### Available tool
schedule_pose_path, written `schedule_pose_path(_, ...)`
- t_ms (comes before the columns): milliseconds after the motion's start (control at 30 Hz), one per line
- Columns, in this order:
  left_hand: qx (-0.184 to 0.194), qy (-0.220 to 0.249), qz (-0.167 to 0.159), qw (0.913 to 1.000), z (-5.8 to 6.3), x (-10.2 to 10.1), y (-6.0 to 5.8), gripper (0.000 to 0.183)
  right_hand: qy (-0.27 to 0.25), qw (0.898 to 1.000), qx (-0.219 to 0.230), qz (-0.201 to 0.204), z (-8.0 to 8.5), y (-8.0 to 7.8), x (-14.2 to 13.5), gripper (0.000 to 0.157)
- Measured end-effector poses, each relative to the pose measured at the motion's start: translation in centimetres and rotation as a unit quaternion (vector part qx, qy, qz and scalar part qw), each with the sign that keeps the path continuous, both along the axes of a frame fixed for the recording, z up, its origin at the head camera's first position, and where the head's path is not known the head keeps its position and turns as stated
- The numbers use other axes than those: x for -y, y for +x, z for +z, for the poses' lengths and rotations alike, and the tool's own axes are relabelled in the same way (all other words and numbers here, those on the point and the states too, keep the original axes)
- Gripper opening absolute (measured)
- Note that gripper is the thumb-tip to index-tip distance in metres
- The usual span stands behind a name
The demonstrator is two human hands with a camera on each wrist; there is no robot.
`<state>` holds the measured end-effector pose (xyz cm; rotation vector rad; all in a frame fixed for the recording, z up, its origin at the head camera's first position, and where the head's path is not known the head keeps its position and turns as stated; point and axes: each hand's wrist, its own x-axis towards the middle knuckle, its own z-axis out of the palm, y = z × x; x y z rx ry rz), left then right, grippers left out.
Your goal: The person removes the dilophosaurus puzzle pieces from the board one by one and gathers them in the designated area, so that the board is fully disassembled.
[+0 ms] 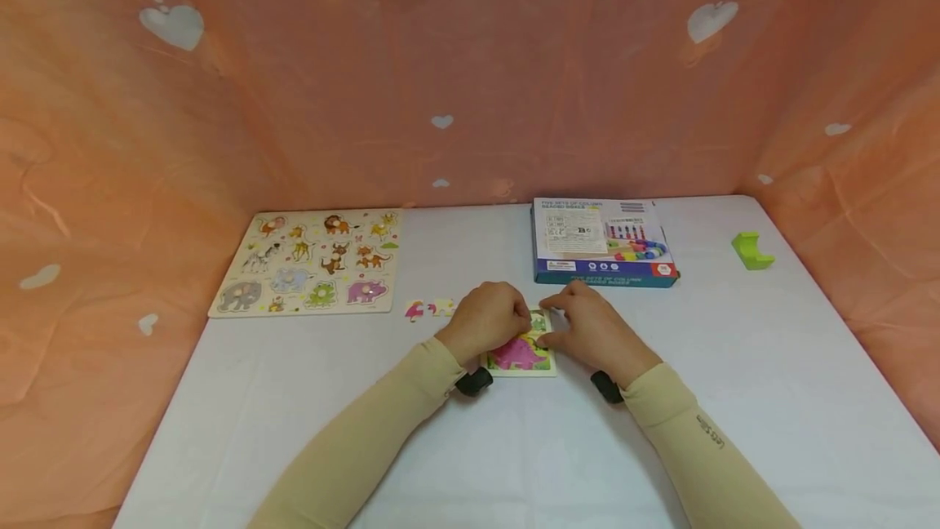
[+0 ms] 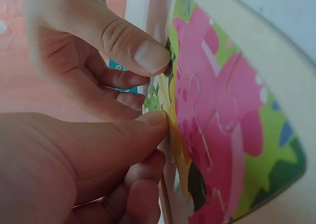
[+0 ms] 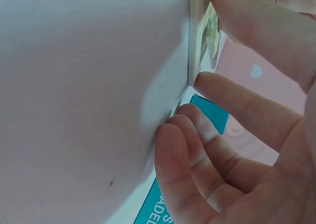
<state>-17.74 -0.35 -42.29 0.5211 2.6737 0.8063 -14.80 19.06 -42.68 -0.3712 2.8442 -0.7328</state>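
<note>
On my head feed the small puzzle (image 1: 517, 355) lies on the white desk (image 1: 771, 382), just in front of the box's near left corner. It shows a pink creature with seams running through it.

My left hand (image 1: 488, 318) bends over the puzzle's left side, thumb and fingers curled with the tips at its surface; I cannot tell whether they pinch a piece. My right hand (image 1: 598, 335) is loosely spread at the right side, thumb at the edge and forefinger touching the far right corner; the right wrist view shows the other fingers bent beside the puzzle.

Two loose pieces (image 1: 414, 310) (image 1: 441, 308), pink and yellow, sit left of that hand. Farther left, towards the desk's far left corner, is an animal board (image 1: 314, 272) with a lion, a zebra, a frog and others.

The box (image 1: 627, 247) rests by the far edge, right of centre. I can read "FIVE SETS OF COLUMN BEADED BOXES" on top, repeated on its teal side; a pale sticker (image 1: 576, 233) carries a CE mark, its finer print too small for me. A green notched block (image 1: 752, 251) sits near the desk's far right corner. Lettering on the right sleeve (image 1: 683, 423) looks like "Lets Slim".
</note>
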Motion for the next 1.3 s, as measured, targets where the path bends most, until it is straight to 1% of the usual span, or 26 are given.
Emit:
schedule_pose_path(200,0.003,0.009,0.000,1.0000,-0.1,0.1,-0.2,0.008,0.001,1.000,0.001,0.001,0.1,-0.1,0.0,0.055)
schedule_pose_path(367,0.022,0.017,0.012,0.9995,0.2,0.3,-0.3,0.009,-0.001,1.000,-0.003,0.007,0.0,-0.2,0.0,0.054)
schedule_pose_path(467,0.039,0.028,0.019,0.9987,0.6,0.8,-0.6,0.009,0.000,1.000,0.004,0.005,0.1,-0.3,0.0,0.055)
schedule_pose_path(533,0.044,0.038,0.022,0.9980,1.1,1.4,-0.8,0.009,0.003,1.000,0.008,0.002,0.1,-0.3,0.0,0.055)
schedule_pose_path(600,0.057,0.053,0.038,0.9962,1.6,2.4,-1.0,0.008,0.006,1.000,0.016,-0.005,0.2,-0.3,0.0,0.055)
schedule_pose_path(667,0.063,0.068,0.058,0.9941,2.0,3.6,-1.2,0.008,0.007,1.000,0.024,-0.010,0.3,-0.3,0.0,0.056)
schedule_pose_path(767,0.051,0.078,0.077,0.9926,2.2,5.7,-1.5,0.007,0.010,0.999,0.035,-0.016,0.3,-0.2,0.1,0.057)
schedule_pose_path(867,0.028,0.072,0.069,0.9946,1.8,7.4,-2.1,0.006,0.015,0.999,0.038,-0.019,0.3,-0.1,0.1,0.058)
schedule_pose_path(967,0.025,0.063,0.063,0.9958,1.6,8.4,-2.5,0.006,0.020,0.999,0.034,-0.021,0.2,0.0,0.0,0.058)
schedule_pose_path(1067,0.028,0.052,0.057,0.9966,1.5,8.9,-2.7,0.006,0.022,0.999,0.031,-0.022,0.2,0.1,-0.1,0.058)
schedule_pose_path(1233,0.035,0.044,0.045,0.9973,1.2,9.4,-2.7,0.007,0.026,0.999,0.027,-0.021,0.2,0.1,0.0,0.058)
schedule_pose_path(1300,0.039,0.043,0.046,0.9973,1.1,9.5,-2.6,0.008,0.029,0.999,0.027,-0.022,0.2,0.1,0.2,0.057)
